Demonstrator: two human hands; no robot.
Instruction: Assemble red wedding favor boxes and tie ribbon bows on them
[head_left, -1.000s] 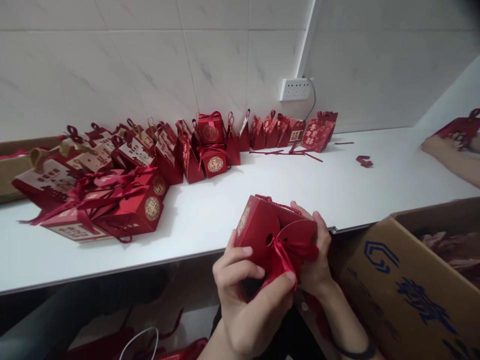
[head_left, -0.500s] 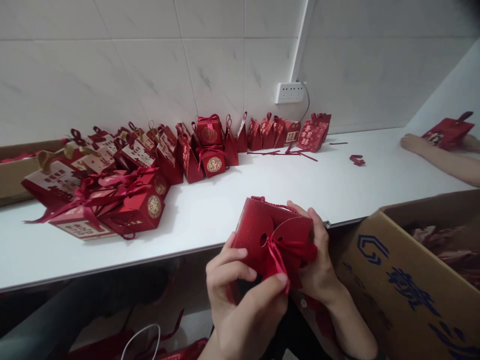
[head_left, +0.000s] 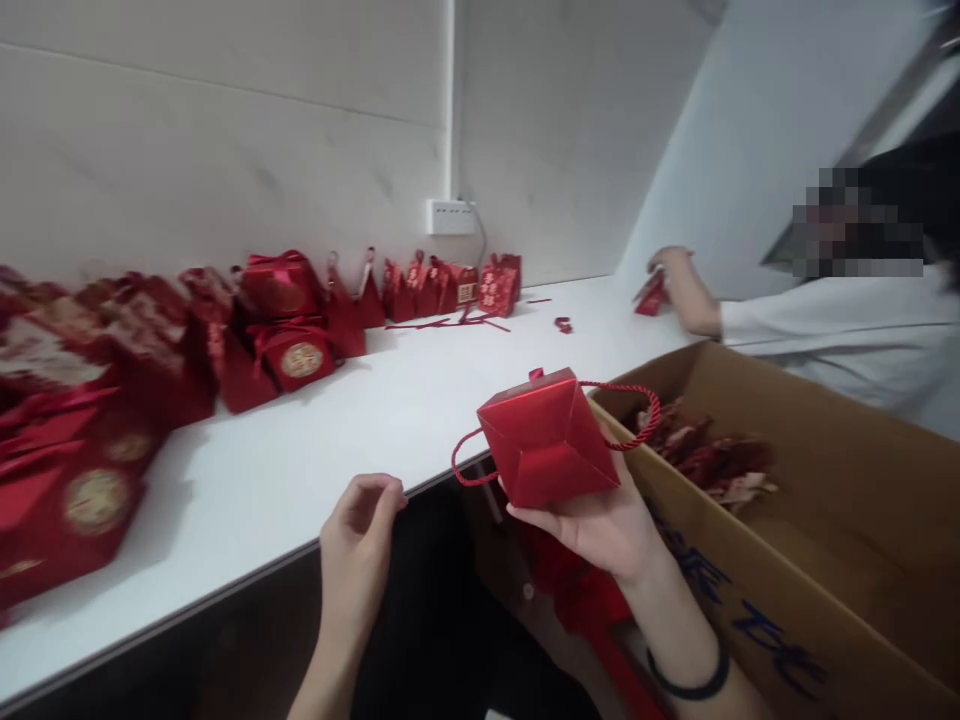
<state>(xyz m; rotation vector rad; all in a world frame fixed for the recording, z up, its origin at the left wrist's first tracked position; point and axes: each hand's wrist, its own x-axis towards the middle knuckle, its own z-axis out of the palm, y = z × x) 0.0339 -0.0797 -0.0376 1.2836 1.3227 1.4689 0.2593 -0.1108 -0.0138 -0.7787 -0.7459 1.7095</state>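
My right hand grips a small red gift box from below, its flat folded base turned towards me. Twisted red cord handles loop out on both sides of the box. To the left, apart from the box, my left hand hovers over the table's front edge. Its fingers are curled, the thumb meets the index finger, and no object shows in them. The white table lies behind both hands.
Red gift boxes crowd the table's left and back. Loose red ribbons lie near the wall. At right, a cardboard box holds red packaging. Beyond it, a co-worker's hand holds a small red box.
The view has swung right. My left hand has let go of the gift box and its ribbon and moved left. The box has been turned in my right hand, so its base now shows.
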